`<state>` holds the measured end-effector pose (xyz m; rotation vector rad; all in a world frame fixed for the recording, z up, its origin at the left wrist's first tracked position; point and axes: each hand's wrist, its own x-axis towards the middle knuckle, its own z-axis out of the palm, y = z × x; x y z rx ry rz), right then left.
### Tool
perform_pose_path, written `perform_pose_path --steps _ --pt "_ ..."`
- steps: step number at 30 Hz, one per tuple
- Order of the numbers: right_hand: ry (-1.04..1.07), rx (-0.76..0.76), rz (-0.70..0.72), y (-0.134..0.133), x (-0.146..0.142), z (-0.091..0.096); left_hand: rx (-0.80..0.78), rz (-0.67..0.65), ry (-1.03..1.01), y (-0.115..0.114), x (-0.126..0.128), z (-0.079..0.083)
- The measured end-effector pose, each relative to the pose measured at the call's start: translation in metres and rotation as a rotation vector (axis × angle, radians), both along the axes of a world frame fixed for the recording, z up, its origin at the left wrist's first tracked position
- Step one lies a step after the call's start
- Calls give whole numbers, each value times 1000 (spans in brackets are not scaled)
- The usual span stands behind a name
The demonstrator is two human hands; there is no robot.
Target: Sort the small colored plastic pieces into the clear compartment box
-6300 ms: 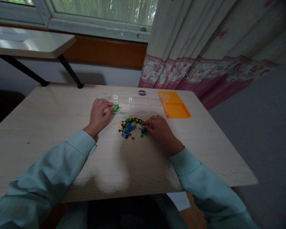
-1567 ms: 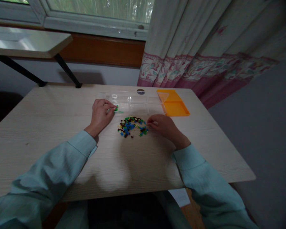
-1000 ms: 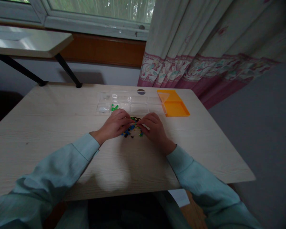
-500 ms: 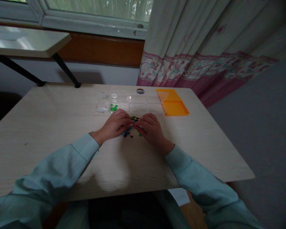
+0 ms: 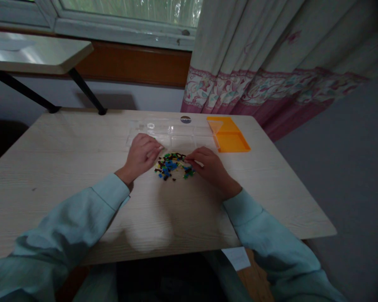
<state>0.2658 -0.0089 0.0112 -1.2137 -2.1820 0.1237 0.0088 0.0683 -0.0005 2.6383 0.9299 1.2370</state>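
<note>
A loose pile of small building bricks (image 5: 168,165) in blue, green, yellow and dark brown lies on the table. My left hand (image 5: 142,154) is just left of the pile, over the near edge of a clear compartment box (image 5: 182,138); its thumb and fingers are pinched together, and what they hold, if anything, is too small to make out. At the pile's right edge, my right hand (image 5: 206,164) has its thumb and forefinger close together by the bricks; I cannot make out a piece between them. The left hand covers the box's near left compartments.
An orange tray (image 5: 233,141) lies at the box's right end, partly overlapped by it. A round dark sticker (image 5: 185,120) is at the table's back. A raised shelf (image 5: 38,54) on black legs stands back left; a curtain (image 5: 227,84) hangs behind.
My hands were together over the pile and have moved apart. The left went left and away from me, now covering the green bricks in the box; the right shifted right, uncovering the pile.
</note>
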Motion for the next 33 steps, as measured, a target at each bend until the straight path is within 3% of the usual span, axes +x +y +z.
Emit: perform_pose_path --steps 5,12,19,26,33 --pt "-4 -282 97 -2 12 3 -25 176 -90 11 -8 -3" --pt "-45 -414 129 -10 8 5 -46 136 -74 9 -5 -4" --pt "26 -302 112 -4 -3 -11 -47 139 -79 9 -5 -4" --pt "51 -123 99 -11 -19 -10 -41 137 -70 9 -4 -4" --pt "-51 -60 285 -29 -49 -11 -60 135 -70 9 -5 -4"
